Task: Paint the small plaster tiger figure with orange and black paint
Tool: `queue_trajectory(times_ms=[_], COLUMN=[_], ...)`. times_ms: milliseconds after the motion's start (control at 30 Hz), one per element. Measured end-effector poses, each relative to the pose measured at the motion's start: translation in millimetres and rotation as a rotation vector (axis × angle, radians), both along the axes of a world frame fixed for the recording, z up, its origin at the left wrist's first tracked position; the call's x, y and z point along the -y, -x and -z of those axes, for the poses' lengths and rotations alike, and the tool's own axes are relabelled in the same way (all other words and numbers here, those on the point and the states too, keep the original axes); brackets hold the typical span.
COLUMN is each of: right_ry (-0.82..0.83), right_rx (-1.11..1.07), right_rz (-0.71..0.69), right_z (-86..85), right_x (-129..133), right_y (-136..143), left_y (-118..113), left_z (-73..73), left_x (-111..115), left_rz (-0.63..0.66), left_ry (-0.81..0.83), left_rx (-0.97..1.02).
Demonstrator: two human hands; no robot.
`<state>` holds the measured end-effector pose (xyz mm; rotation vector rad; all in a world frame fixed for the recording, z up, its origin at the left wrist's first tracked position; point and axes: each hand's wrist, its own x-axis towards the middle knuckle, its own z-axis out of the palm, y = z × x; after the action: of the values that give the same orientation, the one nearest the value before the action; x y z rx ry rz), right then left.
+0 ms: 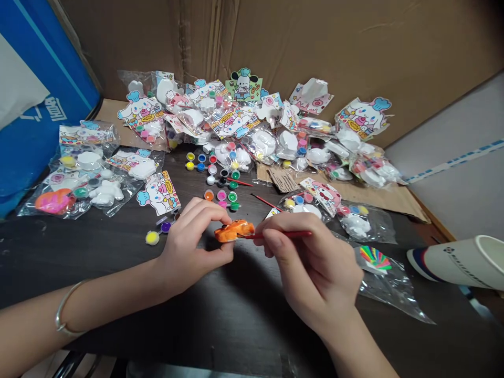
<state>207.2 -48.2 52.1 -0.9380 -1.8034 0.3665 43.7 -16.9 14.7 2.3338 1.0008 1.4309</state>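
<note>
Between the thumb and fingers of my left hand [199, 236] is a small figurine [236, 230], painted mostly orange with some white patches. My right hand [315, 262] grips a thin red paintbrush [293, 234] like a pen, its tip at the lower side of the figurine. Just beyond the hands lie several small open paint pots, among them an orange pot [208, 195], a pink pot [221, 196] and a green pot [233, 197]. Left of my left hand are a yellow paint pot [152, 238] and a purple pot [166, 227].
Bagged white figurines [263, 144] with paint pots and cartoon cards crowd the back of the dark table [236, 325]. A paper cup [457, 261] lies tilted at the right, near a bag with a rainbow-painted piece [375, 257]. Cardboard [295, 47] stands behind; a blue box [35, 105] is left.
</note>
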Motion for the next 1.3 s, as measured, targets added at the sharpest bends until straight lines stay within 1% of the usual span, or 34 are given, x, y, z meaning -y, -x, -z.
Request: queue_trajectory(times_ms=[133,200,267,367,467,567,667,767,833,867,933,1000,1067,1167,1233,1300], right_ry=[-0.015,-0.001,-0.008,-0.019,0.03,0.05,-0.008,-0.003,0.002,-0.018,-0.092,-0.136,-0.088,-0.001,-0.035,-0.063], right_rx=[0.0,0.033,0.009,-0.034,0.037,0.046,-0.031,0.034,0.093,0.089,0.021,-0.055,-0.044,0.006,-0.06,-0.14], right_rz=[-0.009,0.007,0.023,-0.033,-0.104,-0.099,-0.084,-0.09,-0.054,-0.024,0.024,0.021,0.002,0.073,0.132,0.112], right_z=[0.5,0.5,0.0,-1.5,-3.1,-3.9,-4.0,-3.8,-3.4,-3.1,-2.3,-1.8,-1.2,0.2,1.6,2.5], right_x=[-0.4,-0.7,-1.0,-1.2,-1.4,-1.8,-2.8,-3.7,-3.6,-3.5,-3.2,-3.3,-3.9,-4.5,-3.8,-2.7], right_y=[-1.5,-2.2,-2.8,-3.2,-3.5,-4.1,-4.3,-4.6,-5.3,-5.7,-6.4,-6.9,-7.6,-9.8,-11.2,-11.7], left_y=[-0.6,-1.0,-0.9,-0.4,-0.2,-0.4,-0.4,-0.5,-0.7,-0.8,-1.0,-1.0,-1.0,-0.6,-0.3,-0.2], left_z=[0.1,0.0,0.0,0.4,1.1,1.6,1.7,1.6,1.4,1.3,0.9,0.5,-0.2,-1.2,-1.7,-1.8], left_x=[0.1,0.1,0.0,-0.4,-0.7,-0.9,-0.9,-0.9,-1.1,-1.2,-1.3,-1.2,-0.7,0.2,0.7,0.8], left_rz=[0.0,-0.013,-0.023,-0.025,-0.031,-0.033,-0.026,-0.028,-0.031,-0.033,-0.035,-0.035,-0.036,-0.039,-0.039,-0.032], left_ry=[0.002,0.001,0.003,0.004,0.015,0.031,0.037,0.033,0.03,0.026,0.023,0.023,0.026,0.038,0.047,0.045], left_rx=[-0.002,-0.002,-0.007,-0.008,-0.002,-0.002,0.0,0.007,0.007,0.006,-0.001,-0.003,0.0,0.005,0.004,0.008])
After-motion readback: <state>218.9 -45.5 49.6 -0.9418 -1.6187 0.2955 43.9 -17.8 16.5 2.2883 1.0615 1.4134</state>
